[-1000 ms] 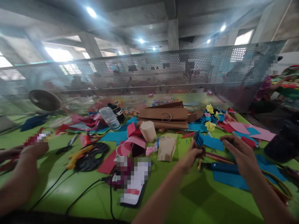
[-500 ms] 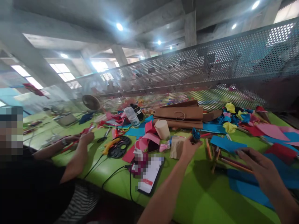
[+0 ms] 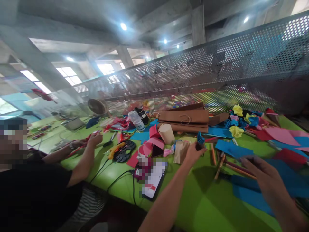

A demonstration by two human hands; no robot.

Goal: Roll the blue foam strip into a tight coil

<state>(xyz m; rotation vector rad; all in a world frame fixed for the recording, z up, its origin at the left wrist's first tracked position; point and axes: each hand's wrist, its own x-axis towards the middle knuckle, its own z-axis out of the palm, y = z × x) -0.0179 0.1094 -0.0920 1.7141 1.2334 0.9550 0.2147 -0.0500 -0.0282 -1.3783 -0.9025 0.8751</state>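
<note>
Pinching the blue paper flower (image 3: 200, 139) upright at centre frame, the left hand (image 3: 193, 154) wants its grip clamped low on the stem, while the right hand (image 3: 262, 172), fingers loosely spread and empty, hovers over the pencils (image 3: 235, 169) on the green desk (image 3: 207, 206).

Little can be read. The white bottle (image 3: 135, 120) near the far edge of the tabletop (image 3: 205, 206) bears a dark mark that looks like "10", too blurred to be sure. The phone (image 3: 154, 180) screen is pixelated; nothing legible there.
</note>
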